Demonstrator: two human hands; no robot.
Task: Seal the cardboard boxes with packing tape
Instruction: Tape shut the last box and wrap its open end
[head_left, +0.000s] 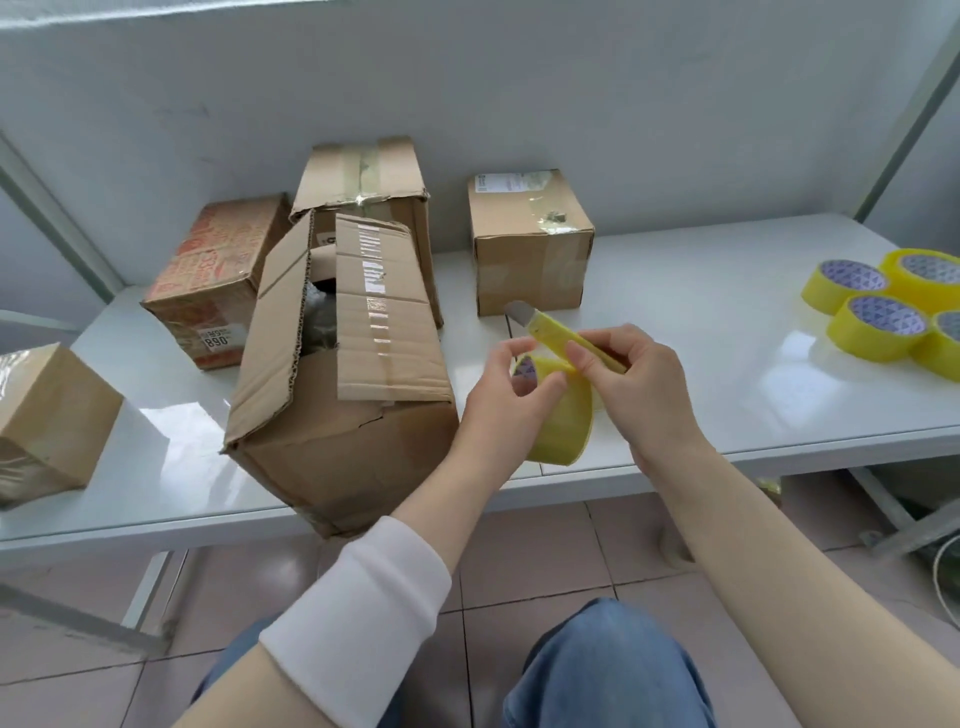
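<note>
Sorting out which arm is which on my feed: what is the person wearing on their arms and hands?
The left hand and right hand are bare: no gloves, rings or watch in view. A soft white fabric sleeve wraps the left forearm, ending short of the wrist. The right forearm shows no sleeve. Below, blue denim jeans cover the knees.

Far-right tape roll (943, 354) partly off-frame.

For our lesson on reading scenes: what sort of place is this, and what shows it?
Likely a small parcel-packing station. Cardboard boxes, one open, stand on a white table; spare yellow tape rolls lie at its right; the left hand holds a tape roll and the right hand a utility knife.
</note>
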